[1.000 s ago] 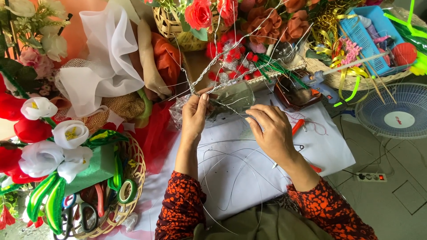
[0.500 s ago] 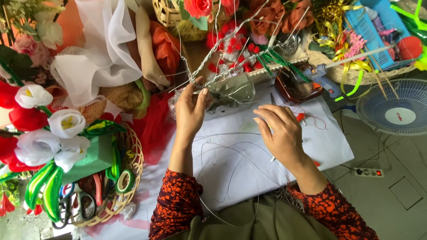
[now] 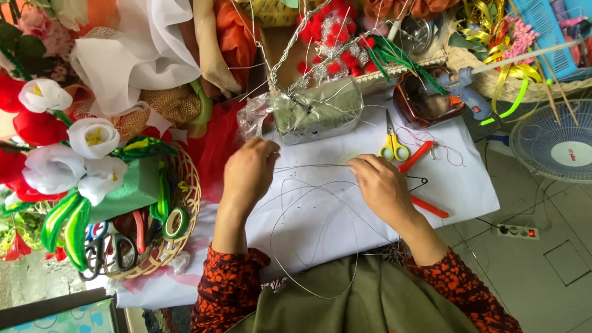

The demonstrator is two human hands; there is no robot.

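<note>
- The left hand point(image 3: 248, 176), at the centre of the frame, is curled with its fingertips pinched on one end of a thin silver wire point(image 3: 314, 166).
- The right hand point(image 3: 380, 185), just right of centre, has its fingers bent down and pinched on the other end of the same straight stretch of wire, which runs level between the two hands.
- Below the hands, the rest of the wire falls in loose loops over the white sheet point(image 3: 456, 185) that covers the surface, down to the olive cloth on the person's lap at the bottom of the frame.
- Just right of the right hand lie orange-handled pliers point(image 3: 422, 179); above them lie small yellow-handled scissors point(image 3: 391, 140).
- Above the hands sits a clear plastic bag point(image 3: 308, 111) with a tangle of wire in it.
- A blue glue gun point(image 3: 464, 86) lies in the upper right, beside a brown dish point(image 3: 425, 102).
- At the left a wicker basket point(image 3: 188, 203) holds scissors and rolls of green tape, with white and red cloth flowers point(image 3: 68, 148) beside it.
- A white fan point(image 3: 555, 148) and a power strip point(image 3: 518, 232) lie on the floor at the right edge.
</note>
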